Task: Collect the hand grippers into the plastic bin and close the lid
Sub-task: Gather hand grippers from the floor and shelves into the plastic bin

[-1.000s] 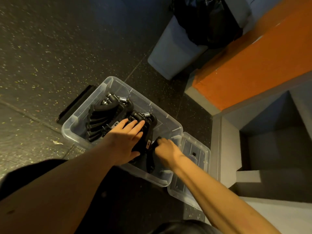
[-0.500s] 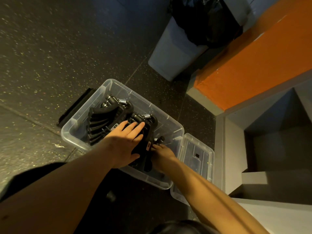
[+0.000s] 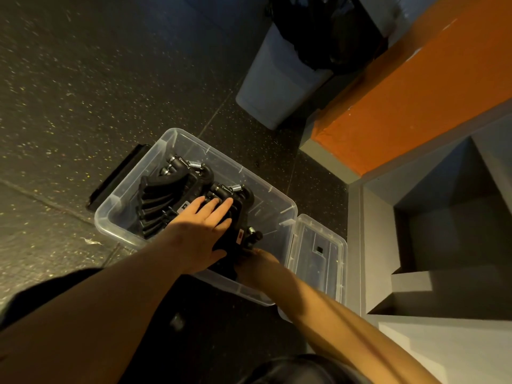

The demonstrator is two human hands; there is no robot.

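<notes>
Figure: packing stage, head view. The clear plastic bin (image 3: 116, 223) stood open on the speckled floor (image 3: 69, 79). The hand grippers (image 3: 163, 189) lay inside it on their sides, handles nested in a row and springs turned toward the far wall. That arrangement probably let the row sit below the rim, so that a lid could seat. The left hand (image 3: 202, 231) lay flat on the middle of the row with its fingers straight and together. It gripped nothing and, by appearance, only pressed the stack to keep it from springing apart. The right hand (image 3: 257, 263) reached in at the near right end, its fingers curled down around the handles of the end gripper (image 3: 256, 236). This one stood higher than its neighbours, apparently being worked into the remaining gap; the fingertips themselves were hidden. The lid (image 3: 327, 261) lay on the floor, touching the bin's right end, within reach of the right hand for the closing step, which was not yet begun. A grey trash can (image 3: 274, 87) stood beyond the bin, and a flat black object (image 3: 119, 176) lay against its left side.
</notes>
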